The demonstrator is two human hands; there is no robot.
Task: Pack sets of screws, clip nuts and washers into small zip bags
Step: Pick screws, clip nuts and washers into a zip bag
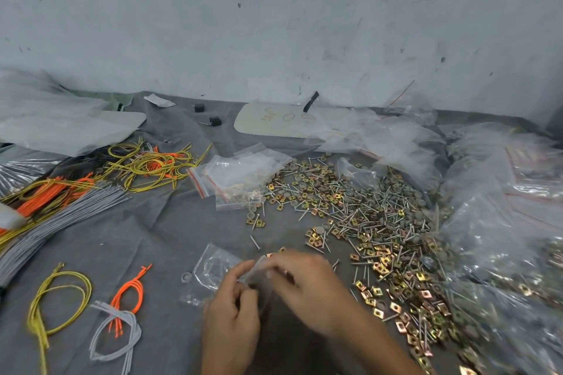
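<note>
Packing station on a grey cloth [170, 231]. The left hand [231, 313] and right hand [307, 289] meet at the near edge, each pinching the small zip bag [259, 266] between curled fingers and thumb. Blur hides the bag's contents. The heap of screws, clip nuts and washers [365, 216] lies just right of the hands. A stack of zip bags [240, 173] lies beyond them, and coloured cords [146, 161] lie to the left.
</note>
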